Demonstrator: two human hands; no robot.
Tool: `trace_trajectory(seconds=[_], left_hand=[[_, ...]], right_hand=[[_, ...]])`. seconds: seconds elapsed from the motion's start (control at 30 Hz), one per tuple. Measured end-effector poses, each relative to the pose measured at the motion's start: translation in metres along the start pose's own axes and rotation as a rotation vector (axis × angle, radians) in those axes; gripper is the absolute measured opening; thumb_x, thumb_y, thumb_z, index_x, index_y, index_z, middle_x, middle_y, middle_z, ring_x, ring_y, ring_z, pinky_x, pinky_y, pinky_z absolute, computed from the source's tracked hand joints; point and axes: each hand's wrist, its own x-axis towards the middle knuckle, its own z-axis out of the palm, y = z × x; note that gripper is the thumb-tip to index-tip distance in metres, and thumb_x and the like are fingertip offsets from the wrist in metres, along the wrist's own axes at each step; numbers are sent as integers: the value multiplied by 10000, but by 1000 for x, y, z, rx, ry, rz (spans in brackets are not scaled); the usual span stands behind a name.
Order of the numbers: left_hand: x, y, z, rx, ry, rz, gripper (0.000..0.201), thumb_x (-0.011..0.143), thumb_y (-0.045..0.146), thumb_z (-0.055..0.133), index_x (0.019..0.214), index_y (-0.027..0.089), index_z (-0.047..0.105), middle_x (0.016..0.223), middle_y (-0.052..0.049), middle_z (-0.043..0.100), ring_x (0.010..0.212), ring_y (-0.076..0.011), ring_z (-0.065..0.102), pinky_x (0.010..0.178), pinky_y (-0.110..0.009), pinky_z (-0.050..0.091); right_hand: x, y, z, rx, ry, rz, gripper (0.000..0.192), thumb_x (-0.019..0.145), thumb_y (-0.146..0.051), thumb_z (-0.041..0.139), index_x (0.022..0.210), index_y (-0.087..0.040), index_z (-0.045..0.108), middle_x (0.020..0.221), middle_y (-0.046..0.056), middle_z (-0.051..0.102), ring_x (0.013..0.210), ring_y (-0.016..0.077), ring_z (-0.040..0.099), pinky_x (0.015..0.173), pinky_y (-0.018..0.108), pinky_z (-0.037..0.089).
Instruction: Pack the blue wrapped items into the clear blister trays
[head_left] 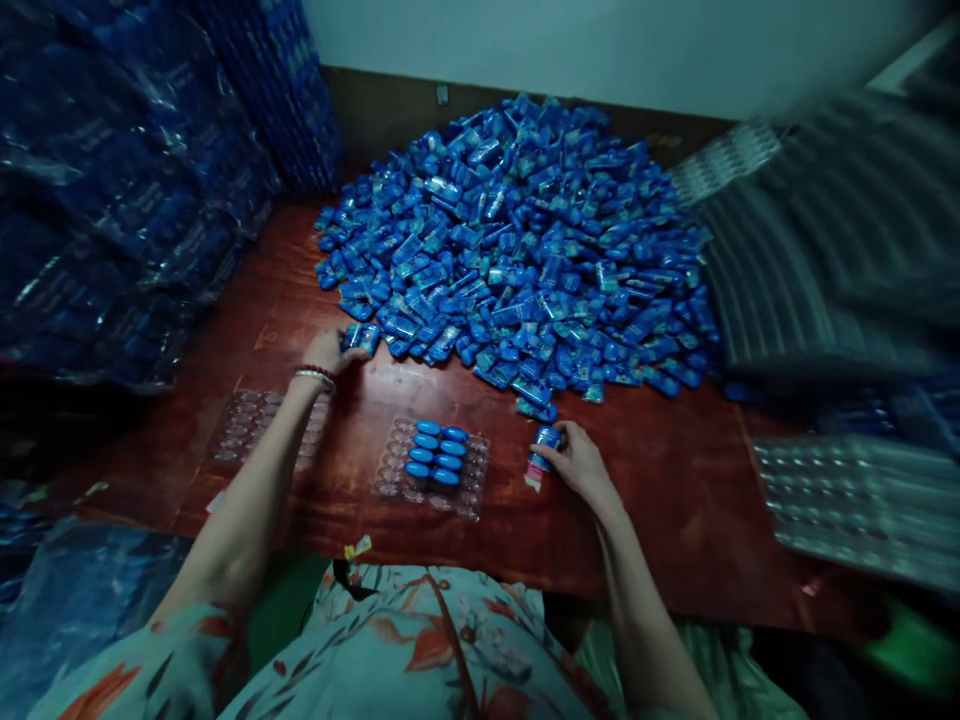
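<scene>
My left hand [330, 350], with a beaded bracelet at its wrist, closes its fingers on a small blue wrapped packet [363, 338] at the left front edge of a big pile of such packets [517, 240]. My right hand [581, 458] pinches another blue packet [543, 446], with a pink and white end, just in front of the pile. Between the hands, a clear plastic blister tray [469, 490] lies flat on the table. Several smooth blue oval pieces [435, 455] sit in two columns in its middle; cavities on both sides show bare plastic.
A second clear blister tray [244, 425] lies partly beneath my left forearm. Stacked trays [847, 500] stand on the reddish wooden table [675, 470] at the right, below a taller, blurred stack [817, 240]. Blue plastic-wrapped packages [127, 190] rise at the left.
</scene>
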Motion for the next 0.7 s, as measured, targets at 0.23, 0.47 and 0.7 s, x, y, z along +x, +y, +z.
trace_trajectory(seconds=[0.23,0.47,0.7], left_hand=[[-110,-25,26,77,243,108,383,836,343,478,1131,110,550,972,-150,513,930,-297,521,814,-436,441],[-215,-12,16,-248,232,170,345,830,391,529,1120,208,565,997,-67,488,940,-217,511,864,-375,451],[-248,13,27,-504,153,171,225,843,277,550,1057,230,605,1044,-51,548,998,-184,552,849,-310,485]], right_hand=[[-43,-2,2,598,-94,32,407,691,-481,621,936,-226,419,649,-71,520,437,93,479,409,213,379],[-110,-54,53,537,2,-508,167,832,-201,550,997,-224,567,941,38,649,855,156,627,754,276,529],[-101,-56,67,21,95,-905,347,846,-41,404,1148,-143,543,956,110,617,874,180,582,765,293,512]])
